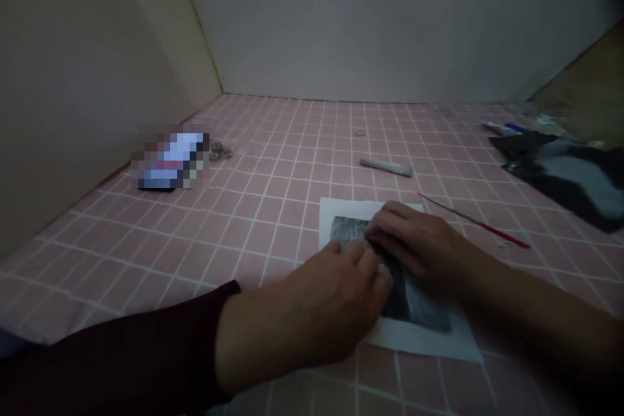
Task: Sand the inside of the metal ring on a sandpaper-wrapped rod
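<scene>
A dark grey picture [397, 296] with a paler, streaked top edge lies on a white sheet of paper [419, 341]. My left hand [341, 296], with a ring on one finger, rests over its left part, fingers curled down. Against the picture's upper part, my right hand [422, 240] presses its fingers together, close beside the left fingertips. Whatever sits beneath or between the fingertips of either hand is hidden. A thin tool with a red handle [504, 234] lies to the right of the paper, its slim shaft pointing away to the left.
Beyond the paper lie a short grey stick [387, 167] and a small pale ring [359, 132]. At left are a lit phone [170, 159], partly pixelated, and several small metallic rings [216, 155]. A dark plastic bag [560, 172] lies right, on the pink checked tablecloth [273, 208].
</scene>
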Tool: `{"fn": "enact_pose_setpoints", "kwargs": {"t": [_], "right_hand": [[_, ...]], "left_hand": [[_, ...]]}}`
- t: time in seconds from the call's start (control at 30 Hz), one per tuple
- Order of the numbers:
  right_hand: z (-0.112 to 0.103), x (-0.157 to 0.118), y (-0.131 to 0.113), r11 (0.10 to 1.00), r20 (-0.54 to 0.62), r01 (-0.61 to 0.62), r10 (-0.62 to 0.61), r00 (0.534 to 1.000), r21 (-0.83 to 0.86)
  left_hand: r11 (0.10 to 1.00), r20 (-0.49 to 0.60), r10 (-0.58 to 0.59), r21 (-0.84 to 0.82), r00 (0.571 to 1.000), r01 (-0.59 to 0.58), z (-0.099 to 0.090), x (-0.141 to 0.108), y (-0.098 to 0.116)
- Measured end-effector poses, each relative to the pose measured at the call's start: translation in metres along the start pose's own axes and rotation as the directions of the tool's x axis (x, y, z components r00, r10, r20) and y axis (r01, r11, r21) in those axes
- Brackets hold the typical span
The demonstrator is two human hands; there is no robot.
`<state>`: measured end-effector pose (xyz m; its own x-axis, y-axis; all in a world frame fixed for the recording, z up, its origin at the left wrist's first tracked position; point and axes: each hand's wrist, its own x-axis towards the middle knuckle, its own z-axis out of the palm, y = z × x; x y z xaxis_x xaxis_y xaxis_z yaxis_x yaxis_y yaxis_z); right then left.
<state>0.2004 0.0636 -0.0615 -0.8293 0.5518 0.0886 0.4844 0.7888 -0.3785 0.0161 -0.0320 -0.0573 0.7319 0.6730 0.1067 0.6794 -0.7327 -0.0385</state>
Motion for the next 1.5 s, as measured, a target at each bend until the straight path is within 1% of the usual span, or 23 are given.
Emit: {"fn": "enact_pose_setpoints", "kwargs": {"t": [0.13,0.2,0.3,0.37,0.43,0.5,0.57,0.63,0.7,0.8,0.83,0.87,0.9,0.93,0.97,1.0,1.03,1.1,1.17,1.23,1.4,1.5], "right_hand": [[-0.002,-0.002,0.007,0.994,0.028,-0.018,0.021,0.999,-0.104],[0.000,-0.001,0.007,0.997,-0.009,-0.020,0.020,1.000,-0.070],[0.002,0.002,0.005,0.999,-0.061,-0.005,0.007,0.998,0.034],[-0.001,0.001,0.005,1.000,-0.035,0.008,-0.007,0.999,0.024],[-0.007,-0.001,0.007,0.999,0.016,0.002,-0.002,1.000,-0.049],[-0.009,-0.002,0.007,0.995,0.025,-0.019,0.022,0.999,-0.098],[-0.006,-0.001,0.005,0.997,-0.005,-0.028,0.028,1.000,-0.076],[-0.002,0.001,0.003,1.000,-0.026,-0.011,0.011,1.000,-0.026],[-0.004,0.002,0.001,0.999,0.003,-0.009,0.009,1.000,-0.031],[-0.015,-0.002,0.003,0.996,0.060,-0.056,0.060,0.996,-0.072],[-0.020,-0.004,0.004,0.996,0.063,-0.085,0.088,0.994,-0.038],[-0.024,-0.006,0.004,0.992,0.057,-0.115,0.113,0.992,0.042],[-0.027,-0.008,0.005,0.976,0.052,-0.143,0.136,0.989,0.163],[-0.029,-0.009,0.005,0.936,0.058,-0.167,0.156,0.986,0.310],[-0.030,-0.009,0.004,0.868,0.082,-0.188,0.169,0.982,0.460],[-0.029,-0.009,0.004,0.780,0.117,-0.207,0.172,0.978,0.590],[-0.028,-0.009,0.004,0.688,0.153,-0.220,0.158,0.976,0.692],[-0.024,-0.008,0.004,0.529,0.208,-0.246,0.132,0.969,0.812],[-0.021,-0.006,0.004,0.419,0.229,-0.267,0.139,0.963,0.868],[-0.017,-0.006,0.005,0.336,0.239,-0.281,0.160,0.958,0.899],[-0.010,-0.006,0.008,0.201,0.255,-0.288,0.177,0.951,0.936],[-0.007,-0.007,0.010,0.143,0.270,-0.298,0.189,0.944,0.944]], "left_hand": [[1.000,-0.031,0.004,-0.009,1.000,-0.004,0.001,-0.001,0.000],[1.000,-0.026,-0.004,-0.019,1.000,0.003,0.001,-0.001,0.000],[1.000,-0.012,-0.009,-0.026,1.000,0.009,0.001,-0.001,0.000],[1.000,-0.012,-0.009,-0.029,1.000,0.008,0.001,-0.001,0.000],[1.000,-0.019,-0.011,-0.028,1.000,0.010,0.000,-0.001,0.000],[1.000,-0.023,-0.013,-0.020,1.000,0.012,0.000,-0.001,0.000],[1.000,-0.017,-0.010,-0.015,1.000,0.010,0.001,-0.001,0.000],[1.000,-0.010,-0.004,-0.010,1.000,0.004,0.001,-0.001,0.000],[1.000,-0.013,-0.001,0.001,1.000,0.001,0.001,0.000,0.000],[1.000,-0.026,0.008,0.017,1.000,-0.007,0.003,0.000,0.000],[1.000,-0.027,0.012,0.016,1.000,-0.012,0.004,0.000,0.000],[1.000,-0.029,0.016,0.012,0.999,-0.016,0.004,0.000,0.000],[1.000,-0.030,0.017,0.003,0.999,-0.017,0.005,0.000,-0.001],[1.000,-0.029,0.015,-0.007,0.999,-0.015,0.006,0.000,-0.001],[1.000,-0.029,0.011,-0.019,1.000,-0.012,0.007,0.000,-0.001],[0.999,-0.026,0.008,-0.033,1.000,-0.009,0.007,0.000,-0.001],[0.999,-0.020,0.004,-0.048,1.000,-0.005,0.007,0.000,-0.001],[0.997,-0.003,0.000,-0.072,1.000,0.000,0.007,0.000,-0.001],[0.996,0.013,-0.003,-0.085,1.000,0.005,0.006,0.001,-0.001],[0.996,0.022,-0.002,-0.084,1.000,0.004,0.005,0.001,-0.001],[0.997,0.016,-0.005,-0.082,1.000,0.006,0.006,0.001,0.000],[0.996,0.023,-0.007,-0.092,1.000,0.009,0.007,0.001,0.001]]}}
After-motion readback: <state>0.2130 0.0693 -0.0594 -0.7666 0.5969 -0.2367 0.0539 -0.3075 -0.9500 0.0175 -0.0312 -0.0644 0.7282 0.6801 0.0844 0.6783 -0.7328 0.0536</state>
